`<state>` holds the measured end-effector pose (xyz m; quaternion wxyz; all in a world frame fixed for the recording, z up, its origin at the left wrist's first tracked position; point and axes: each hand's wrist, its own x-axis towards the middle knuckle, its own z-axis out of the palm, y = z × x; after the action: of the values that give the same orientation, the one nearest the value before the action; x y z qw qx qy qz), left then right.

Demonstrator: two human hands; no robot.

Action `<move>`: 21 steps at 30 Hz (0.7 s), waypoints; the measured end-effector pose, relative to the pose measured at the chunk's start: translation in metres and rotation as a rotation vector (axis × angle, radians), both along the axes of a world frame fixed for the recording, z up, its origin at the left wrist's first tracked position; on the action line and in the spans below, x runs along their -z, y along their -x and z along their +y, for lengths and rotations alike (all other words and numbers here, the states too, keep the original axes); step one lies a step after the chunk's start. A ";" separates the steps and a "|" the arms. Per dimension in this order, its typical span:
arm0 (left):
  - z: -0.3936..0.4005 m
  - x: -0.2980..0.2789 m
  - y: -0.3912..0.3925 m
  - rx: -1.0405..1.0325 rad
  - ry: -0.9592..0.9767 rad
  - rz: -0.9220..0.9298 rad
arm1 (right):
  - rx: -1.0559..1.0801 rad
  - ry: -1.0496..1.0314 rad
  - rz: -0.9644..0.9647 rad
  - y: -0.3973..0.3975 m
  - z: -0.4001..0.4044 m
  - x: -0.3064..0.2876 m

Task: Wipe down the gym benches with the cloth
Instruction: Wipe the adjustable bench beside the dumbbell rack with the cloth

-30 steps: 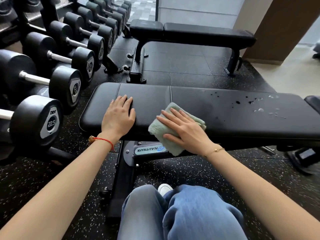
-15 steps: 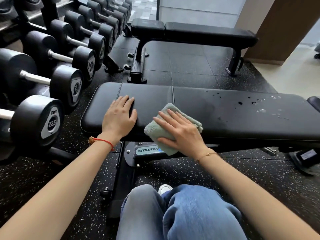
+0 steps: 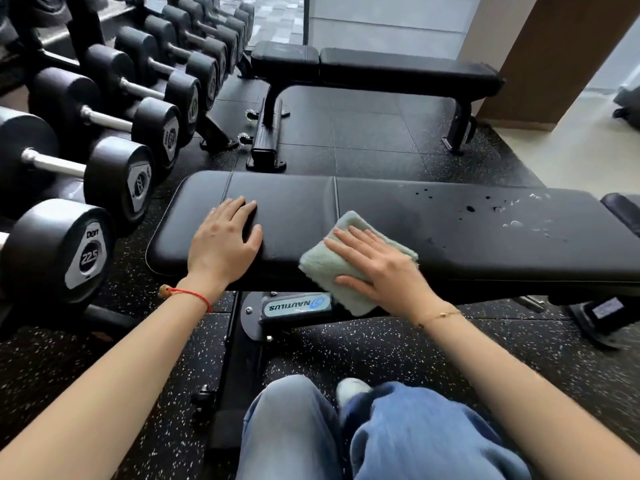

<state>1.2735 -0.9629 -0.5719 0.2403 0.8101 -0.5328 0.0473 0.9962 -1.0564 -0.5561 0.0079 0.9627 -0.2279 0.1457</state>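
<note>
A person's right hand (image 3: 377, 268), fingers flat and spread, presses a folded cloth (image 3: 332, 268) onto the near bench (image 3: 450, 237), draped over its front edge; left hand (image 3: 225, 244) rests open, bracing. Firm, overlapping strokes toward the droplets (image 3: 502, 213) at right would serve best. Against a second ago, the cloth sits slightly further left. A second bench (image 3: 398, 67) waits beyond

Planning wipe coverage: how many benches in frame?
2. Near bench under both hands, droplets at its right end; far bench behind it by the wall. Dark pad at right edge may be another.
</note>
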 end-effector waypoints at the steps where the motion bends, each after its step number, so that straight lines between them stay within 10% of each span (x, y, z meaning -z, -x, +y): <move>1: 0.000 0.000 0.000 -0.002 0.004 -0.002 | 0.017 -0.024 0.003 0.017 -0.010 -0.001; 7: -0.003 -0.005 0.005 -0.031 -0.008 -0.012 | 0.334 -0.312 -0.034 -0.008 -0.073 -0.016; 15: -0.009 -0.012 0.017 -0.085 -0.132 -0.016 | 0.014 -0.287 -0.027 0.031 -0.060 -0.004; 21: -0.044 -0.019 0.088 -0.082 -0.055 0.081 | 0.430 -0.261 0.081 0.042 -0.159 -0.018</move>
<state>1.1856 -1.0071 -0.5528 0.2371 0.8389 -0.4899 0.0094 0.9544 -1.2152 -0.5384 -0.0768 0.8900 -0.4437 0.0715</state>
